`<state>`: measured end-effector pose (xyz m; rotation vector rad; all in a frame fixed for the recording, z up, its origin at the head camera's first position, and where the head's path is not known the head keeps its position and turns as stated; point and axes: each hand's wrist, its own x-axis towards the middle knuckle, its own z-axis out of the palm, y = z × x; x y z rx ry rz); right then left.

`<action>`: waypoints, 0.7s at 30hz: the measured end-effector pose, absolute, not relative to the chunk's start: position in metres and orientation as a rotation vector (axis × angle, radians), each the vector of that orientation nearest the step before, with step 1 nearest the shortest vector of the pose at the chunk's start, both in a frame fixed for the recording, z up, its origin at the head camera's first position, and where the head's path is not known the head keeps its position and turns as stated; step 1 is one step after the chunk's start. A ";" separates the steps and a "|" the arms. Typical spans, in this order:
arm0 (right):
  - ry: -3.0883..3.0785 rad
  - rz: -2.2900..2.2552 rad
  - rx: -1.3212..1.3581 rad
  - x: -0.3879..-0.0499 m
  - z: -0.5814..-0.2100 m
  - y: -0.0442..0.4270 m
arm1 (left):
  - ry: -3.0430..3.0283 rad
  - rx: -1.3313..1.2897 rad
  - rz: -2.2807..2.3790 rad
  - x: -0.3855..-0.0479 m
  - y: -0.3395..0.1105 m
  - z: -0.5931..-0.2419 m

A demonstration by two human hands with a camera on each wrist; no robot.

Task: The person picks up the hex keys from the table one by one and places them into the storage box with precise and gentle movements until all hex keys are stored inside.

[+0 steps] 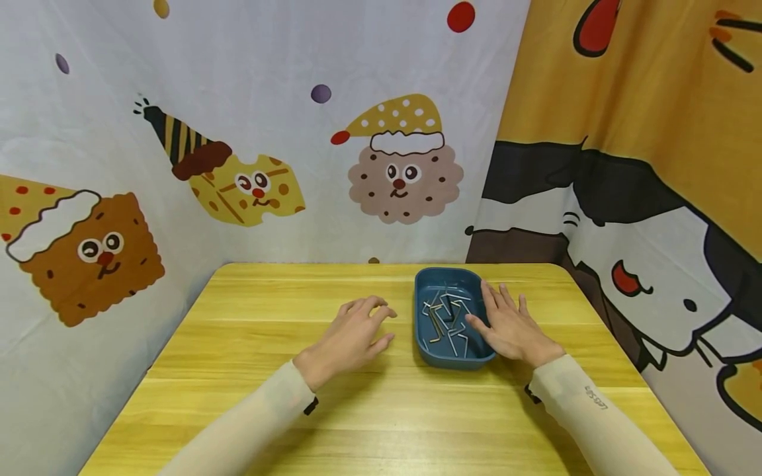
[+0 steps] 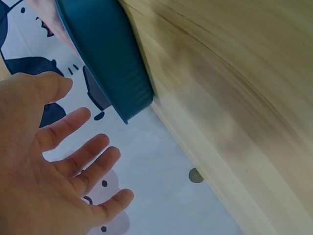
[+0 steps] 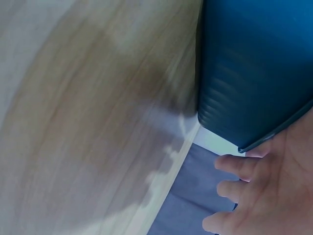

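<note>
A blue rectangular plastic bin (image 1: 455, 363) stands on the table, with several L-shaped hex keys (image 1: 436, 324) lying loose inside, some silver and some brass-coloured. My right hand (image 1: 513, 328) is at the bin's right side, fingers fairly straight and spread; the thumb reaches over the rim and the forefinger lies along it. In the right wrist view the palm (image 3: 279, 191) meets the rim, and part of the hand is hidden behind the bin. To the left of the bin, my left hand (image 1: 351, 330) hovers apart from it, fingers loosely bent and holding nothing.
The yellow wood-grain table (image 1: 286, 291) carries the bin near its far edge. Behind it hangs a white curtain (image 1: 286, 53) with cartoon prints. A yellow, black and white cartoon curtain (image 1: 548, 79) hangs along the right side.
</note>
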<state>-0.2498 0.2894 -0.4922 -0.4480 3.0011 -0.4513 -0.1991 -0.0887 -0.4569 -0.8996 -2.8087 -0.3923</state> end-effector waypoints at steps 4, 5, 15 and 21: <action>3.008 -0.453 -0.456 -0.249 -0.492 0.290 | -2.817 -0.880 -0.394 -0.200 -0.093 -0.457; 3.010 -0.452 -0.459 -0.250 -0.492 0.290 | -2.819 -0.875 -0.393 -0.200 -0.094 -0.458; 3.009 -0.469 -0.499 -0.252 -0.492 0.294 | -2.806 -0.832 -0.407 -0.200 -0.107 -0.461; 3.011 -0.497 -0.495 -0.252 -0.494 0.298 | -2.805 -0.821 -0.417 -0.200 -0.115 -0.464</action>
